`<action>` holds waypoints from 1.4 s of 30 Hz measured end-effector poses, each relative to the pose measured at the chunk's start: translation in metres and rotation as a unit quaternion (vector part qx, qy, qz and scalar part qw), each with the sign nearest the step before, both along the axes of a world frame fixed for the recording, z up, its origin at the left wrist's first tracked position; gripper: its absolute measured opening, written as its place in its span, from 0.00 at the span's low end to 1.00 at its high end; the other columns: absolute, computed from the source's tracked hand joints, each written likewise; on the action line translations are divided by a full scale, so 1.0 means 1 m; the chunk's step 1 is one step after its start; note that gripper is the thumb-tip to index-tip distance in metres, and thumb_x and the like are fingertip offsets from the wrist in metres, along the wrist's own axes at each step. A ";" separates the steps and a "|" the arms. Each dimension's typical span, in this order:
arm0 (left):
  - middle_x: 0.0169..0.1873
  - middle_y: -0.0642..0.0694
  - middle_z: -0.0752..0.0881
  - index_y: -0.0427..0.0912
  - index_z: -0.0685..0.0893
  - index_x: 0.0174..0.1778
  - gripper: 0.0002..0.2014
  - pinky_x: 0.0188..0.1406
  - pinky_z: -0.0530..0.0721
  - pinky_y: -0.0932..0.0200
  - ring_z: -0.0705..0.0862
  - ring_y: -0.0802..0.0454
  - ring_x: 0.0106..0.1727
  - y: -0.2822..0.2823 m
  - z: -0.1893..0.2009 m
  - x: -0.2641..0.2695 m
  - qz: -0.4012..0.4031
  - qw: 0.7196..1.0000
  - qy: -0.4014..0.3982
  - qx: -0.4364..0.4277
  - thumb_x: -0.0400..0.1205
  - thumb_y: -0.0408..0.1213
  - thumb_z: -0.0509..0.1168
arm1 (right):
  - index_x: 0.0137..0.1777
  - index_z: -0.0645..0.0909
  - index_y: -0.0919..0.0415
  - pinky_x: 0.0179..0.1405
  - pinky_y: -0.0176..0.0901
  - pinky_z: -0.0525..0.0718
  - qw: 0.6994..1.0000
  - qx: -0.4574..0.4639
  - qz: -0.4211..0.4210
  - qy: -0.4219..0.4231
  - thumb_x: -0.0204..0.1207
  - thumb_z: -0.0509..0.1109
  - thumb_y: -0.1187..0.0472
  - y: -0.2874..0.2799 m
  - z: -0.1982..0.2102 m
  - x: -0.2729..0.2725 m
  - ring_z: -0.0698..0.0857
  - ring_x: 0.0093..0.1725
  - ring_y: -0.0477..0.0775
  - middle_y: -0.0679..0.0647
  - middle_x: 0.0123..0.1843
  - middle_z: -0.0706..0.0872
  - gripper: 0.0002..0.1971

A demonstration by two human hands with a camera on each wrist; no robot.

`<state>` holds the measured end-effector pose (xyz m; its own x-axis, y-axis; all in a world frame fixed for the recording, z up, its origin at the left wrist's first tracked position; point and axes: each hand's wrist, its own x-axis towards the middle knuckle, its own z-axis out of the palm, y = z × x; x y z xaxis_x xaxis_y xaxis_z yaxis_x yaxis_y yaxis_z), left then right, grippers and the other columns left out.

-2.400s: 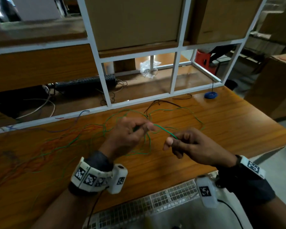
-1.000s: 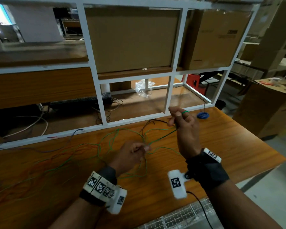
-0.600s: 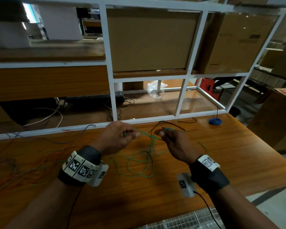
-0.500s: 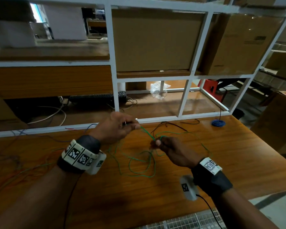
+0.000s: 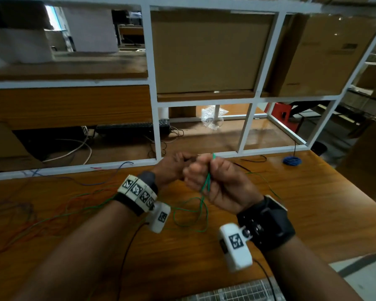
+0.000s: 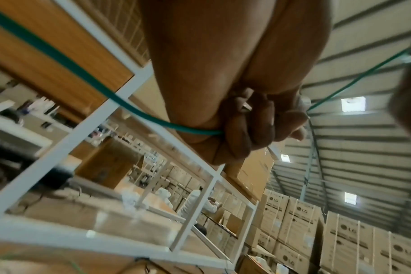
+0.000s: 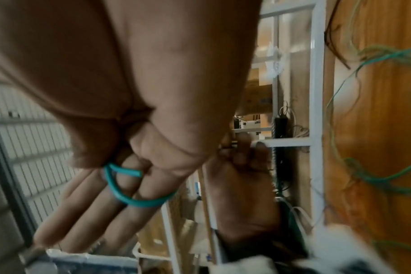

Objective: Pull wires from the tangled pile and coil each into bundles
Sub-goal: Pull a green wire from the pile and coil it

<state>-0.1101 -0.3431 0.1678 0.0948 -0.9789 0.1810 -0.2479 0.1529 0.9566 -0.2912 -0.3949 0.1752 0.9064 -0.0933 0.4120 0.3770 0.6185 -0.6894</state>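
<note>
The green wire [image 5: 207, 185] is looped around the right hand's [image 5: 221, 183] fingers [image 7: 120, 196] and gripped in the curled fingers of the left hand [image 5: 174, 169], just beside. Below both hands, its slack is draped in loops onto the wooden table [image 5: 313, 205].

Dim indoor light, bright skylights overhead in the left wrist view; wrist views blurred, edges bowed by wide-angle distortion.

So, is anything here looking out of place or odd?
Nothing looks damaged. Only loose coloured wires sprawl tangled over the table, and the green wire between both hands trails down in untidy loops.
</note>
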 end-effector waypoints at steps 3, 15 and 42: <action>0.27 0.44 0.83 0.47 0.91 0.41 0.07 0.22 0.71 0.65 0.75 0.56 0.22 0.006 -0.019 -0.016 -0.013 1.000 0.017 0.016 0.83 0.42 0.70 | 0.74 0.80 0.68 0.83 0.57 0.74 0.990 0.076 -0.108 -0.043 0.91 0.51 0.64 -0.024 0.018 0.007 0.80 0.78 0.62 0.64 0.73 0.86 0.21; 0.30 0.50 0.89 0.50 0.91 0.45 0.06 0.33 0.82 0.62 0.87 0.55 0.32 0.041 -0.017 0.014 0.061 0.967 -0.243 0.045 0.85 0.44 0.69 | 0.67 0.87 0.58 0.68 0.51 0.84 0.619 -0.627 -0.393 0.262 0.92 0.61 0.59 -0.065 -0.030 -0.008 0.87 0.64 0.48 0.49 0.63 0.91 0.14; 0.26 0.48 0.83 0.33 0.90 0.52 0.10 0.23 0.72 0.65 0.75 0.59 0.23 0.022 -0.050 -0.025 0.065 0.988 0.040 0.132 0.86 0.36 0.67 | 0.68 0.82 0.67 0.75 0.54 0.80 0.781 -0.186 -0.579 0.142 0.95 0.53 0.57 -0.085 -0.023 -0.010 0.86 0.71 0.54 0.58 0.64 0.92 0.19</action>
